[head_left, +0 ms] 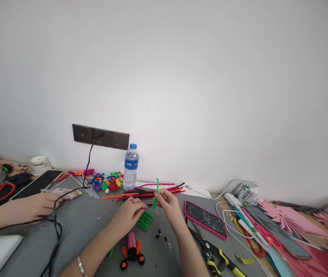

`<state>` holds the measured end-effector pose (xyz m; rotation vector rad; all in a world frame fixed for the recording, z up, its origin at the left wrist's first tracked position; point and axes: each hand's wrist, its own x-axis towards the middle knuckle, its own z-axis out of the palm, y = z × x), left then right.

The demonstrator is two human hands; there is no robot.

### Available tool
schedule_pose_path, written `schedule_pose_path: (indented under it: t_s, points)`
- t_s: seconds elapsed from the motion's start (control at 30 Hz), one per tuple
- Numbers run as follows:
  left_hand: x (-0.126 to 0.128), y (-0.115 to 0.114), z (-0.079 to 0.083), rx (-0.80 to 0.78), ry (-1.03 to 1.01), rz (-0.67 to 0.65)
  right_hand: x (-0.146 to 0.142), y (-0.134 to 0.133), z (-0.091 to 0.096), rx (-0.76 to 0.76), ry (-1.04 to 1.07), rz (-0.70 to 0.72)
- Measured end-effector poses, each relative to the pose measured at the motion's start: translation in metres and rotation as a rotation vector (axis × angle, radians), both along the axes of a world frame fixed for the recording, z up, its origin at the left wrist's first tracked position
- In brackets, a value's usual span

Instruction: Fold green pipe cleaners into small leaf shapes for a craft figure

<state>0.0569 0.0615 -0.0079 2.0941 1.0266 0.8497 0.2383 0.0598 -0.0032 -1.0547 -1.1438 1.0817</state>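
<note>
Between the thumb and fingers of my right hand (166, 202) stands a short green pipe cleaner (157, 186), roughly upright. My left hand (132, 213) is closed in a pinch just left of it; a dark strip shows at its fingertips, and whether it is held cannot be made out. Beneath the left fingers lies a bundle of green pipe cleaner pieces (144, 221), partly hidden. Nearer to me is a small pipe-cleaner figure (132, 252) in pink, black and orange. Small black bits (159, 233) are scattered below my right hand.
Behind my hands lie loose pipe cleaners (140, 194) and a water bottle (131, 167). A phone (205, 219) and yellow-black pliers (210, 250) sit rightward. Another person's hand (37, 206) rests leftward, near a black cable (55, 221) and white box (0, 252).
</note>
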Motion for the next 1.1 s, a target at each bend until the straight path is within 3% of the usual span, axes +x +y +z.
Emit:
schedule_pose_path:
  t_s: [0.2,0.4,0.53,0.73,0.8,0.9,1.0,1.1]
  points:
    - [0.014,0.007,-0.011,0.075,0.237,-0.002,0.001,0.003,-0.007,-0.021,0.016,-0.020]
    - [0.013,0.007,-0.012,0.072,0.304,0.048,0.000,0.000,-0.005,-0.092,0.144,-0.004]
    - [0.012,0.005,-0.013,0.099,0.176,0.087,0.000,-0.001,-0.005,-0.144,0.239,-0.018]
    - [-0.005,0.008,-0.001,0.110,-0.138,0.265,-0.001,-0.003,-0.002,-0.146,0.268,-0.008]
    - [-0.009,0.009,0.003,0.006,-0.244,0.269,-0.004,-0.005,-0.001,-0.131,0.243,0.048]
    - [-0.009,0.008,0.006,-0.275,-0.415,0.213,-0.010,-0.007,0.000,-0.117,0.201,0.123]
    - [-0.004,0.004,0.006,-0.557,-0.572,0.169,-0.014,-0.007,-0.002,-0.115,0.181,0.149]
    - [0.001,-0.001,0.006,-0.726,-0.671,0.134,-0.016,-0.006,-0.003,-0.097,0.138,0.158]
